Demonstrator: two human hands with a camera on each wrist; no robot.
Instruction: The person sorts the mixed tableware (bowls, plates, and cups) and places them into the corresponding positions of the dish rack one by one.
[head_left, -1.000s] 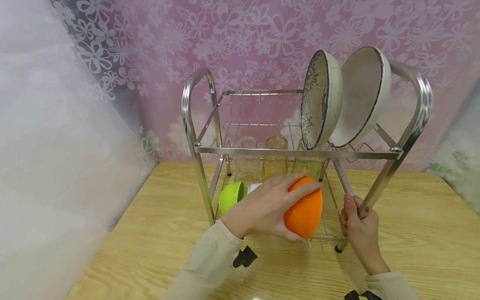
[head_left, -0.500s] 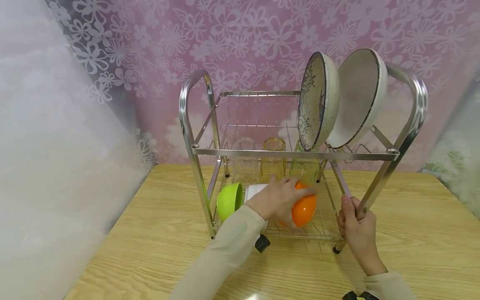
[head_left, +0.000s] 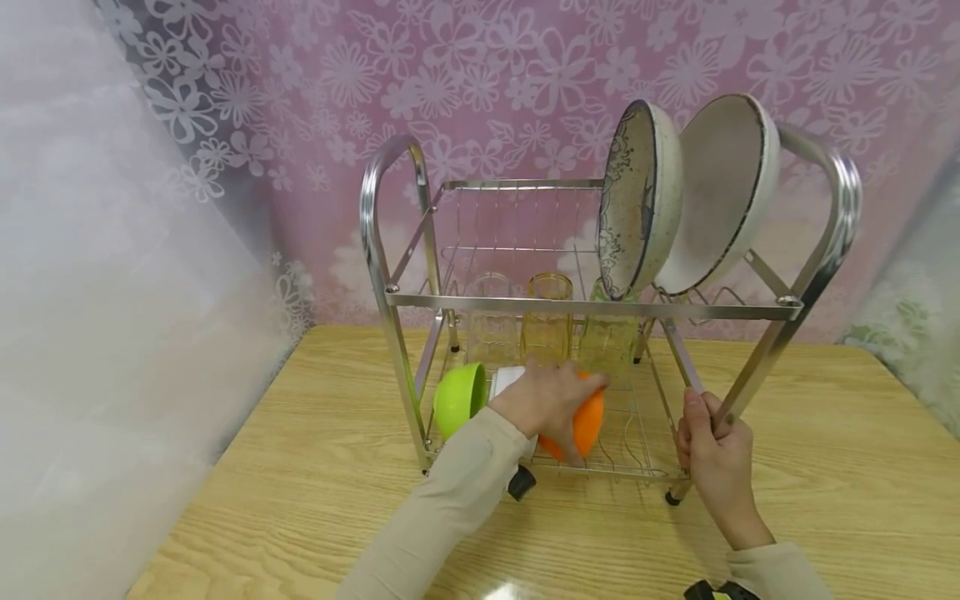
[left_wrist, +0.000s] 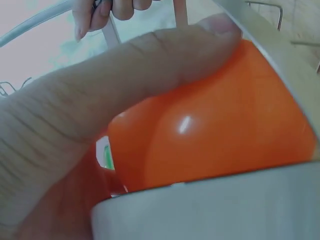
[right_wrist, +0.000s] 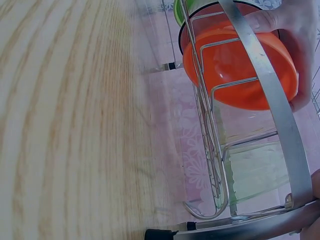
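My left hand (head_left: 551,402) holds an orange bowl (head_left: 591,419), tipped on its side in the lower tier of a metal dish rack (head_left: 525,305). In the left wrist view the thumb (left_wrist: 150,65) lies curved over the orange bowl (left_wrist: 215,130), whose rim is right by a white bowl (left_wrist: 215,207). The right wrist view shows the orange bowl (right_wrist: 235,70) behind the rack's wires. A lime-green bowl (head_left: 459,402) stands on its side at the tier's left end. My right hand (head_left: 722,458) grips the rack's front right leg.
Three glasses stand behind the bowls: a clear glass (head_left: 491,329), an amber glass (head_left: 546,329) and a green-tinted glass (head_left: 607,337). Overhead, two large bowls, a patterned bowl (head_left: 663,200) and a white dark-rimmed bowl (head_left: 720,183), lean in the upper tier. The rack stands on a wooden table (head_left: 300,500).
My left hand has carried the orange bowl leftward and into the lower tier, up against the white bowl. The right hand keeps its grip on the rack leg.
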